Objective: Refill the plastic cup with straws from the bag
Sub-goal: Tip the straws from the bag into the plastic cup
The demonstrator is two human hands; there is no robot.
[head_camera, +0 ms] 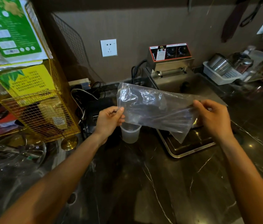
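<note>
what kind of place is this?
Likely a small cafe or drink-shop prep counter. Clues: a countertop fryer with dials on a steel tray, a basket of metal cups, and hands holding a bag of straws above a plastic cup.

hands: two, a left hand and a right hand
clear plastic bag: one, pinched between both hands
plastic cup: one, just below the left hand
straws: dark, inside the bag, too blurred to count
wall sockets: one, beyond the left hand
</note>
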